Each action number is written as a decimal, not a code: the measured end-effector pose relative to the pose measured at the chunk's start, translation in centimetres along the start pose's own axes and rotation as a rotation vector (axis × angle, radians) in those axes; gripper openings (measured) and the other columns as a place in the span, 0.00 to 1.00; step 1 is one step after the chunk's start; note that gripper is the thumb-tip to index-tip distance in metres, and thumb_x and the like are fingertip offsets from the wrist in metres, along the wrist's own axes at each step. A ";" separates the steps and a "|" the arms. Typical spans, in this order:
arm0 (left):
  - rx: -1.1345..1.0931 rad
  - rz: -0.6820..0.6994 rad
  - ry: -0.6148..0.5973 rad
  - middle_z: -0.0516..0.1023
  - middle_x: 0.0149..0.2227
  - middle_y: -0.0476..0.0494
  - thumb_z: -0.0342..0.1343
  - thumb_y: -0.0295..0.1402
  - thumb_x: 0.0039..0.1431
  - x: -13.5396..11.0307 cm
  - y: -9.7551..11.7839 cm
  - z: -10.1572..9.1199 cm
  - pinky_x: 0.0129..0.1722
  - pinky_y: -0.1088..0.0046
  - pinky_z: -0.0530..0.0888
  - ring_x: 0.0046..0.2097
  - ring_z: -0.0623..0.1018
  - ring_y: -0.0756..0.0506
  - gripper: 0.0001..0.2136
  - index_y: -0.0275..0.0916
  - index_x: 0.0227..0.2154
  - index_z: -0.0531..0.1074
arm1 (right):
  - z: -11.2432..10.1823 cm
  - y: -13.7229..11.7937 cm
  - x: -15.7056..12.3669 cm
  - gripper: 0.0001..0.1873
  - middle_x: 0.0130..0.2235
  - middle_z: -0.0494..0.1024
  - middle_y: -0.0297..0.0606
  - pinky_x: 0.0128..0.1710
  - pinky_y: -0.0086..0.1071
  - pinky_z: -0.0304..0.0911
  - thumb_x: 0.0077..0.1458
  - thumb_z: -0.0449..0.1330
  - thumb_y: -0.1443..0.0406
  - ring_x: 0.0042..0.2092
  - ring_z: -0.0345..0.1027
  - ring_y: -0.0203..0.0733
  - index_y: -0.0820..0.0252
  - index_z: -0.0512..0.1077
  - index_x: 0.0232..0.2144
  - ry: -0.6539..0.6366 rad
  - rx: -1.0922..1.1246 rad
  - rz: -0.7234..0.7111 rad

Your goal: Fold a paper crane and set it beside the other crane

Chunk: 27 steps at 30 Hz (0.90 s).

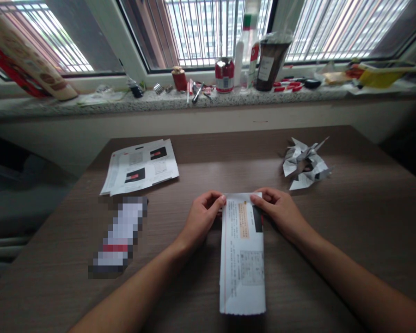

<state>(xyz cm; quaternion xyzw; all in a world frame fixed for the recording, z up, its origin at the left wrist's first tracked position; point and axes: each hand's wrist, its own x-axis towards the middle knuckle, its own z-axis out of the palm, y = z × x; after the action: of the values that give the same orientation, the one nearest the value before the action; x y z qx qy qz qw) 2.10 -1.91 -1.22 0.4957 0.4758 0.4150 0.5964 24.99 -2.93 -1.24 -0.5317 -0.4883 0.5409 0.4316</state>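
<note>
A printed sheet of paper, folded into a long narrow strip, lies lengthwise in front of me over the table. At its far left corner my left hand pinches the edge, thumb on top and fingers beneath. My right hand grips the far right corner in the same way. Small print, an orange-tinted text block and a dark picture patch show on the upper face. The undersides of the fingers are hidden by the paper and the hands.
On the brown table, printed sheets lie at the back left, with a blurred-out phone-like object nearer. A folded paper shape sits back right. The windowsill carries a red can, a dark cup and a yellow container.
</note>
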 end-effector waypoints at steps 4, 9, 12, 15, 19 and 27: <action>0.081 0.048 0.022 0.79 0.35 0.45 0.62 0.42 0.64 -0.1 0.5 0.0 0.39 0.71 0.75 0.38 0.78 0.46 0.11 0.37 0.36 0.76 | 0.1 0.0 0.1 0.18 0.35 0.83 0.40 0.33 0.35 0.68 0.55 0.70 0.51 0.35 0.75 0.44 0.58 0.79 0.37 0.011 0.053 0.020; 0.165 0.101 0.068 0.78 0.33 0.46 0.61 0.43 0.65 -0.1 0.7 -0.2 0.35 0.73 0.72 0.34 0.76 0.47 0.13 0.37 0.35 0.76 | 0.2 -0.1 0.2 0.19 0.36 0.82 0.39 0.34 0.33 0.70 0.56 0.69 0.49 0.35 0.74 0.41 0.59 0.81 0.35 -0.067 0.235 0.083; 0.182 0.115 0.072 0.78 0.33 0.46 0.61 0.43 0.66 -0.1 0.8 -0.3 0.35 0.73 0.72 0.35 0.76 0.47 0.13 0.37 0.35 0.76 | 0.0 -0.2 0.1 0.18 0.35 0.82 0.38 0.37 0.34 0.71 0.57 0.69 0.50 0.34 0.74 0.39 0.59 0.82 0.35 -0.111 0.243 0.094; 0.185 0.130 0.061 0.78 0.33 0.46 0.61 0.42 0.66 -0.3 1.1 -0.4 0.36 0.73 0.73 0.36 0.76 0.47 0.13 0.37 0.35 0.76 | -0.2 -0.3 0.0 0.18 0.35 0.82 0.38 0.39 0.35 0.72 0.57 0.69 0.50 0.34 0.74 0.39 0.59 0.82 0.35 -0.114 0.198 0.093; 0.194 0.135 0.053 0.78 0.33 0.47 0.61 0.42 0.66 -0.5 1.6 -0.5 0.37 0.73 0.74 0.36 0.77 0.46 0.13 0.37 0.34 0.75 | -0.3 -0.6 0.0 0.19 0.35 0.82 0.39 0.39 0.36 0.73 0.56 0.69 0.49 0.35 0.75 0.40 0.59 0.82 0.34 -0.100 0.132 0.079; 0.191 0.124 0.032 0.79 0.35 0.46 0.61 0.45 0.65 -0.1 1.1 -0.8 0.37 0.72 0.75 0.37 0.78 0.45 0.14 0.37 0.36 0.77 | -0.3 -1.3 0.2 0.18 0.30 0.81 0.37 0.34 0.34 0.71 0.55 0.69 0.49 0.32 0.73 0.39 0.59 0.82 0.30 -0.068 0.038 0.027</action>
<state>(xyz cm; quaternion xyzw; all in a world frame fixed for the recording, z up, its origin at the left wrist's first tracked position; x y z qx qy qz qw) 1.29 -1.70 -0.11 0.5720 0.4913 0.4116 0.5119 25.16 -2.52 0.05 -0.5112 -0.4851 0.5735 0.4177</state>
